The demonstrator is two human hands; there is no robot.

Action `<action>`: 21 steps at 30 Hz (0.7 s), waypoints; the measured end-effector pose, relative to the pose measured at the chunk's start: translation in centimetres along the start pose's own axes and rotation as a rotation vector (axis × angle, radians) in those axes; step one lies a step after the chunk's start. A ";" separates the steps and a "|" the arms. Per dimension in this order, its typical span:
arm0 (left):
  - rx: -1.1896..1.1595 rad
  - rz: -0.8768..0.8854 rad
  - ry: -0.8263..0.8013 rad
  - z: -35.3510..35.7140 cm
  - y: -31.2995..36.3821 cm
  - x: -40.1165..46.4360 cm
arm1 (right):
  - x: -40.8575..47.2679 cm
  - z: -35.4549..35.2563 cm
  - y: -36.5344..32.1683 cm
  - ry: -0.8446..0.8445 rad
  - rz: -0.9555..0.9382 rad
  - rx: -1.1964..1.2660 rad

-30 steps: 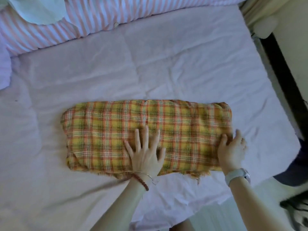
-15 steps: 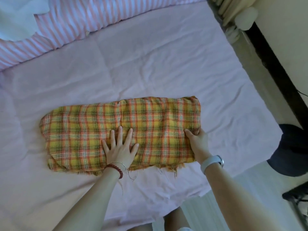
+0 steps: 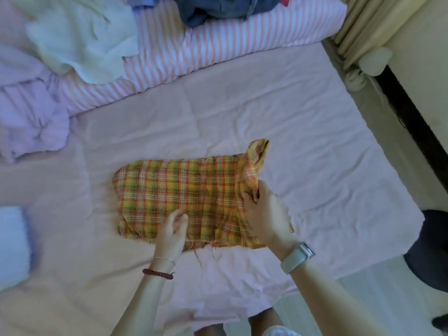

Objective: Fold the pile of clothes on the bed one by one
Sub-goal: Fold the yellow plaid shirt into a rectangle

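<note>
Nearest us, our left hand (image 3: 171,232) hovers at the near edge of the plaid cloth (image 3: 179,192), fingers (image 3: 180,220) loosely curled and holding nothing. Our right hand (image 3: 265,214) pinches the cloth's right end, fingers clamped on a raised, bunched fold. The cloth lies mid-bed (image 3: 303,146), yellow-orange checked, folded long, its near hem frayed. Farther back, a pale garment (image 3: 80,42) and dark clothes (image 3: 223,7) rest on the striped bedding (image 3: 218,44).

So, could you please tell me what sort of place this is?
Most likely a bedroom: a bed with a pink sheet, a striped duvet heaped with unfolded clothes, and a curtain at the side.
</note>
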State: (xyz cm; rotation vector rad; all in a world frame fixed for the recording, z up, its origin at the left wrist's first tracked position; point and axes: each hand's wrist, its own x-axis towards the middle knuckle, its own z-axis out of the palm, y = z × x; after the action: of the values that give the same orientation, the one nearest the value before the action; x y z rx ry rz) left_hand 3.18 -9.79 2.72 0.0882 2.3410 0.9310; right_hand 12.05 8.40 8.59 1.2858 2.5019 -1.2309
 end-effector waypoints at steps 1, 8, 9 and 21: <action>-0.114 -0.057 0.015 -1.3 -0.2 -0.1 | -0.1 0.7 -2.1 -0.028 -0.024 0.057; -0.994 -0.449 0.050 -11.3 -3.6 2.0 | 0.3 11.8 -13.9 -0.645 -0.182 0.188; -0.982 -0.471 0.060 -12.2 -4.6 2.5 | 0.2 13.3 -14.3 -0.669 -0.195 0.181; 0.064 0.085 0.182 -10.2 -7.5 6.1 | -4.2 17.7 -4.3 -0.084 -0.254 -0.273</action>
State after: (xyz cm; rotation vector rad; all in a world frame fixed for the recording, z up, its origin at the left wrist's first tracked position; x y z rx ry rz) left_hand -6.33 -19.90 0.49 0.1346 2.5530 0.9390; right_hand 6.86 -7.83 0.94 0.8602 2.7151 -0.9141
